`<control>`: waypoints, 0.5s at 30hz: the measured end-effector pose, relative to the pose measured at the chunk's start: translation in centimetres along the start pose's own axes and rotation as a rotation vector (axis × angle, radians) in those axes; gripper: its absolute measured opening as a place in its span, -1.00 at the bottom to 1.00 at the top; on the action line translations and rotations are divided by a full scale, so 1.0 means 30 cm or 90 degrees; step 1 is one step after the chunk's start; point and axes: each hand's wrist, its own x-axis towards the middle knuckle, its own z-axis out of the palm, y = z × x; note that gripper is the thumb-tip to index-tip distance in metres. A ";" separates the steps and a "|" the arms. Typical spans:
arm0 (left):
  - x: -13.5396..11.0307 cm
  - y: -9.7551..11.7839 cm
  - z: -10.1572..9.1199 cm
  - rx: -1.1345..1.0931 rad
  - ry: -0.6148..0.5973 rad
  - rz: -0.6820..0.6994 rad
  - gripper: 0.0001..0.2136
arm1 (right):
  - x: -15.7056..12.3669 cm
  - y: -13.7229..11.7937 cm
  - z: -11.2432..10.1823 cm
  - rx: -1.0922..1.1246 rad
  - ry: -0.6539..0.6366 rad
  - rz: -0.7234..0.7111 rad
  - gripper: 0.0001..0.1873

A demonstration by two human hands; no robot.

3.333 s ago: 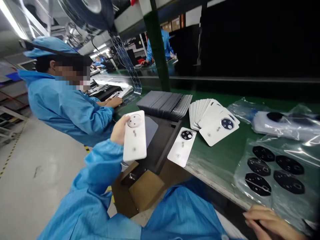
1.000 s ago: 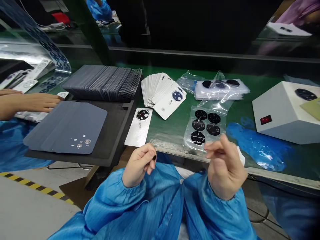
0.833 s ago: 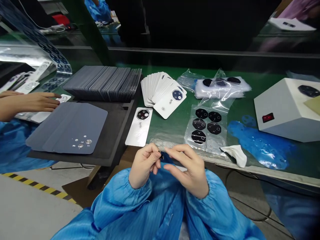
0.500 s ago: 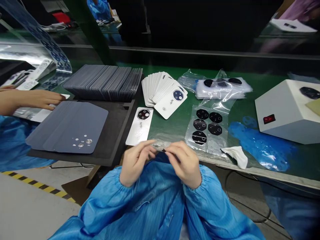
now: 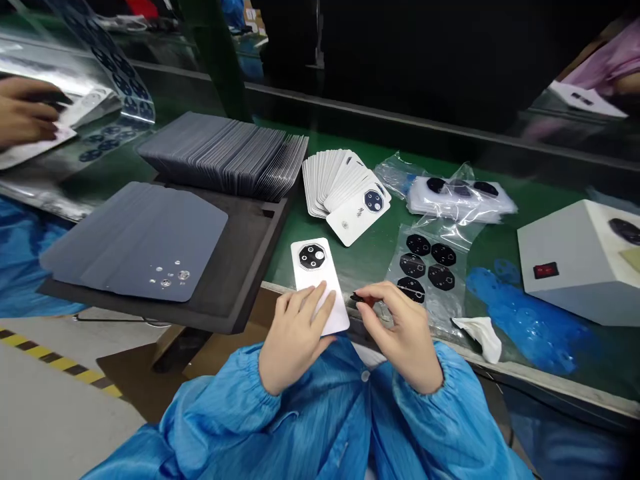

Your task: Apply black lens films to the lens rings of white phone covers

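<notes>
Head view: the person's left hand (image 5: 295, 333) is lying across the lower half of a white phone-shaped card (image 5: 320, 287), fingers spread on its face and pinning it down. The card is resting at the front edge of the green workbench (image 5: 365, 263), with a round black lens piece (image 5: 312, 257) sitting near its top end. The right hand (image 5: 405, 337) is pinching a small black piece (image 5: 358, 297) between thumb and forefinger, just beside the card; its exact shape is too small to tell. The hands are close together but not touching.

Behind the card, a fan of white cards (image 5: 340, 183) is lying on the bench, beside a tall row of grey sheets (image 5: 223, 157). To the left, a grey pad (image 5: 135, 233) is resting on a black foam tray (image 5: 240, 267). To the right, a clear bag of black lens pieces (image 5: 425, 263) is lying near a white wipe (image 5: 480, 337), and a white box with a red switch (image 5: 570, 263) is standing further along. At the top left, a co-worker's hand (image 5: 25, 110) is working over a shiny film (image 5: 45, 70).
</notes>
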 end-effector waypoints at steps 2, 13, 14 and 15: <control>0.003 0.013 0.010 -0.013 0.004 0.029 -0.55 | 0.015 0.004 0.015 0.000 -0.031 0.009 -0.78; 0.028 0.023 0.031 -0.215 0.051 0.105 -0.41 | 0.101 0.051 0.005 -0.103 -0.147 0.045 -0.91; 0.026 0.012 0.029 -0.254 0.081 0.106 -0.46 | 0.100 0.046 0.002 -0.104 -0.154 0.052 -0.93; 0.024 0.001 0.025 -0.300 0.116 0.100 -0.54 | 0.095 0.037 -0.001 -0.098 -0.166 0.057 -0.94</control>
